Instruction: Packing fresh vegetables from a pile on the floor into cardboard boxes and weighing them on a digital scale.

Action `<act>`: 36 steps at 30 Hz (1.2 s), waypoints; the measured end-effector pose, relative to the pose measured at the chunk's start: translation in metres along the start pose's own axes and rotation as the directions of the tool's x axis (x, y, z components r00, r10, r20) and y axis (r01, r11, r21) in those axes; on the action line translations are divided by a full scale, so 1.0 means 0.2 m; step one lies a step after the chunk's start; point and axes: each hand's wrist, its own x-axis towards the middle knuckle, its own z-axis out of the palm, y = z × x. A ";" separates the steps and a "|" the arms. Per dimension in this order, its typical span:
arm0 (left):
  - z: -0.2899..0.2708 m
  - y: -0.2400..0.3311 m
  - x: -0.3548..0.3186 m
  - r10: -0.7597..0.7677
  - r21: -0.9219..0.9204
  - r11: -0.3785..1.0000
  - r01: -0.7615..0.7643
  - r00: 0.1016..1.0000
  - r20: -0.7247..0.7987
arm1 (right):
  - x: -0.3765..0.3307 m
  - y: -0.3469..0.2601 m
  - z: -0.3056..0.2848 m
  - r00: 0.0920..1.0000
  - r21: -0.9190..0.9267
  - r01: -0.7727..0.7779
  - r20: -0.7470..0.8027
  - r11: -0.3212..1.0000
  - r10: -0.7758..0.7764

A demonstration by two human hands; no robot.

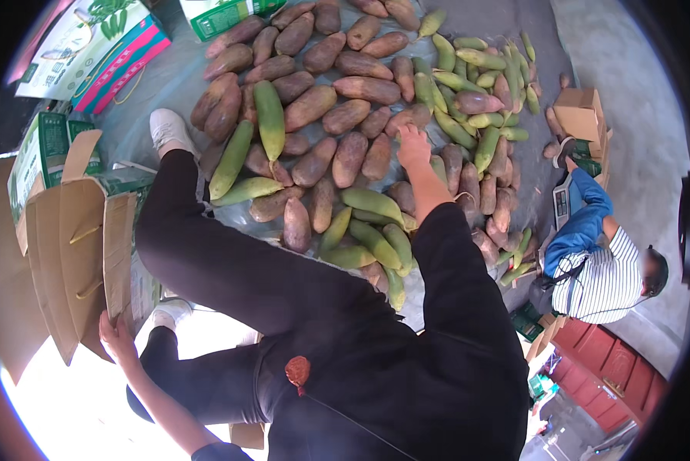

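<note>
Stretched forward over a broad pile, my right hand (pixel 413 146) has its fingers bent over the near side of an oblong brownish-purple vegetable (pixel 409 120). The vegetable still lies among its neighbours. Around it are many like it, such as one brownish-purple vegetable (pixel 350 159) just nearer. Smooth green radish-like vegetables (pixel 454 128) lie to its right, and more green ones (pixel 372 240) nearer to me. Low on the left, my left hand (pixel 119 343) has its fingers closed at the lower edge of an open cardboard box's flap (pixel 116 257); part of its grip is hidden.
Printed gift boxes (pixel 99 50) with cord handles stand at the far left, a green box (pixel 222 15) beyond. My legs (pixel 237 257) flank the pile's near left side. On the right, a person in a striped shirt (pixel 602 284) sits by a scale (pixel 562 201) and cardboard boxes (pixel 579 114).
</note>
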 end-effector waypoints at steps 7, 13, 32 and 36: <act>-0.06 0.03 -0.01 -0.029 0.011 1.000 0.028 0.999 0.042 | -0.10 -0.14 -0.08 0.993 -0.272 0.074 0.108 0.959 -0.045; -0.08 0.07 0.00 -0.021 -0.034 0.999 0.023 0.998 0.060 | -0.39 -0.37 -0.34 0.947 0.010 0.254 -0.205 0.967 -0.247; 0.00 0.03 0.00 -0.014 -0.100 0.995 0.017 0.999 0.032 | -1.03 0.59 0.35 0.346 0.119 -0.930 0.601 0.347 0.721; 0.00 0.13 0.04 0.029 -0.113 0.993 -0.020 0.997 0.078 | -1.11 0.61 0.54 0.294 0.351 -0.934 0.646 0.068 0.705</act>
